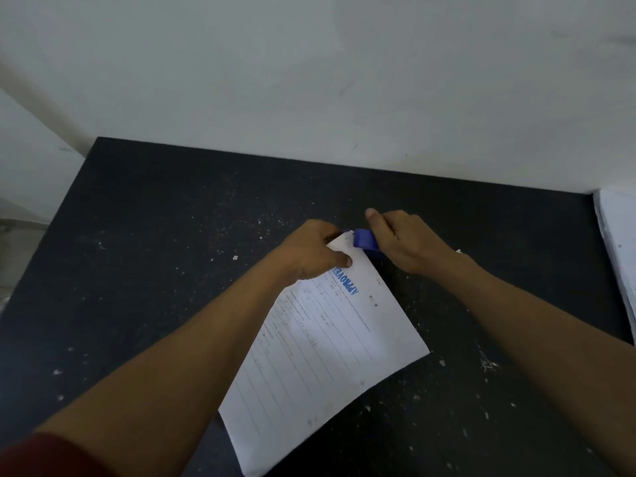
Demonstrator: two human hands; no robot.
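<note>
From the head camera, looking down, a sheet of paper (327,356) lies flat on a dark counter (155,253). The paper is turned at a slant, with one corner pointing away from the person and one corner near the bottom of the view. It has thin lines and small print on it. Near its far end there is a big blue word (346,285) that reads "APPROVE", with the last part hidden under a thumb.

The left hand (309,251) is at the far corner of the paper. Its fingers are curled over that corner and its thumb presses on top, so it pinches the paper there.

The right hand (406,241) is just beside it, and its fingers are wrapped round a blue tool (366,239). The blue tool touches the same far corner of the paper, right between the two hands. I cannot tell just what kind of tool it is.

The counter has many small white specks on it. A pale wall (309,63) stands behind it. At the right edge sits a pile of white sheets (619,242), well apart from the hands. A red sleeve (51,456) shows on the left arm at the bottom corner.
</note>
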